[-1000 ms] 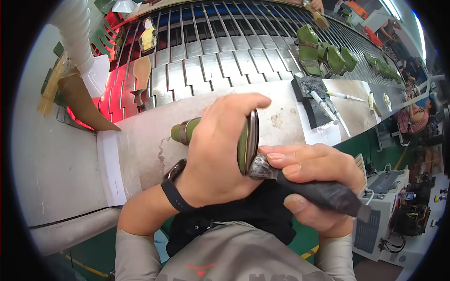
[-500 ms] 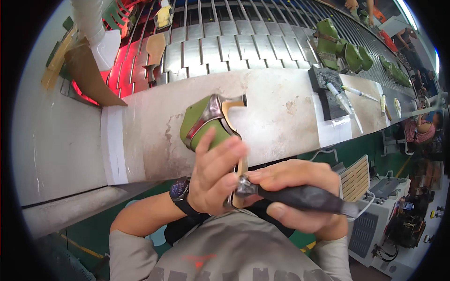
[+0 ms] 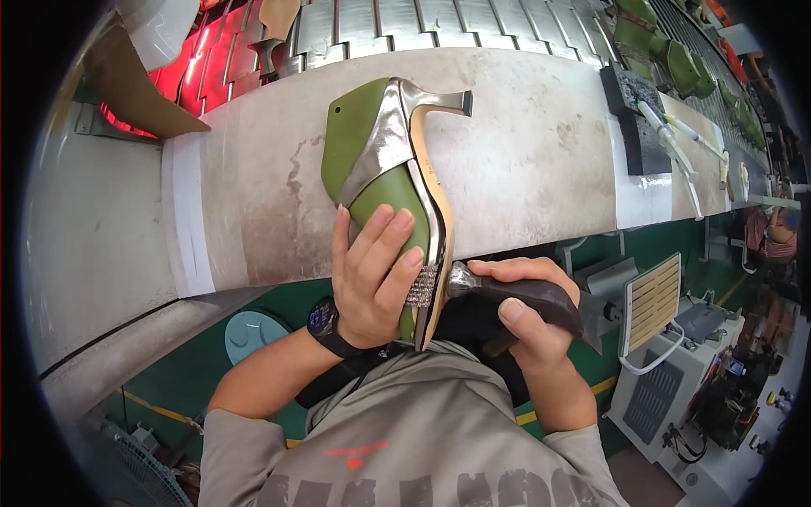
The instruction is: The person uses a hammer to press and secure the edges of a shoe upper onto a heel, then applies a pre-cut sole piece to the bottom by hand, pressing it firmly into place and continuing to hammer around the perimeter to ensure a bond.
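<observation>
A high-heeled shoe with a metallic strap (image 3: 395, 127) and a glittery toe band is fitted on a green shoe last (image 3: 351, 139). It lies on its side over the bench's near edge, heel pointing away and tan sole facing right. My left hand (image 3: 367, 283) is wrapped around its front part, fingers pressed on the green last and the band. In my right hand (image 3: 541, 325) is a hammer (image 3: 524, 297) with a dark handle. Its rounded metal head rests at or very close to the sole edge near the toe; contact cannot be made out for certain.
A pale bench (image 3: 524, 160) runs across in front of me, with a slatted metal conveyor (image 3: 473, 24) beyond. Syringe-like tubes (image 3: 667, 139) lean on a dark foam block (image 3: 629, 110) at right. More green lasts (image 3: 676, 63) sit far right. A brown curved sheet (image 3: 139, 80) stands left.
The hammer has shifted from over the sole to its right side, and my right hand has drawn right. The shoe now shows more fully. My view has tilted nearer the bench.
</observation>
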A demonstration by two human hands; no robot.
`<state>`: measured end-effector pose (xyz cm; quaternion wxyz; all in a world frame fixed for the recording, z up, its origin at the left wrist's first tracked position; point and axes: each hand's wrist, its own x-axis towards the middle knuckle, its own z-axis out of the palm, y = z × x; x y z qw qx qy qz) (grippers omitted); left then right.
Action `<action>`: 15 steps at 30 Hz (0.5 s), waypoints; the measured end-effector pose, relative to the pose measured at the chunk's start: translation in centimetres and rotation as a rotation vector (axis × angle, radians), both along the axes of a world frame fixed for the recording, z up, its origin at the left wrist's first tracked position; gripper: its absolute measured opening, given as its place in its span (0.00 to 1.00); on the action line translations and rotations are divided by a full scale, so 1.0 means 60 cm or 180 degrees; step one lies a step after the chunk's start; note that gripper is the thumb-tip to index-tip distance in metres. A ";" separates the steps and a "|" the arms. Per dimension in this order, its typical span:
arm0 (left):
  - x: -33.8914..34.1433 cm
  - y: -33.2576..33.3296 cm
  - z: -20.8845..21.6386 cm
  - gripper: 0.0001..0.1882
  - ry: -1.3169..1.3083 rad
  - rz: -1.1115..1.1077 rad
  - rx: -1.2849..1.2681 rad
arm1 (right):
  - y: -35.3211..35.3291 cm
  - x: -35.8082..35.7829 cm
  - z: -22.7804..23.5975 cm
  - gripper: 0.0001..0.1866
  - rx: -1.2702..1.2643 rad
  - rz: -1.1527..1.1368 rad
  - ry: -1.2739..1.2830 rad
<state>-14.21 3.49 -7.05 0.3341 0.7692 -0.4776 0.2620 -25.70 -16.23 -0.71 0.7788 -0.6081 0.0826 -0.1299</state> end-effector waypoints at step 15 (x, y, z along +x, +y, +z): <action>-0.006 -0.008 -0.003 0.19 0.0229 0.0187 -0.0350 | -0.065 0.126 0.095 0.16 -0.1625 0.1380 -0.0404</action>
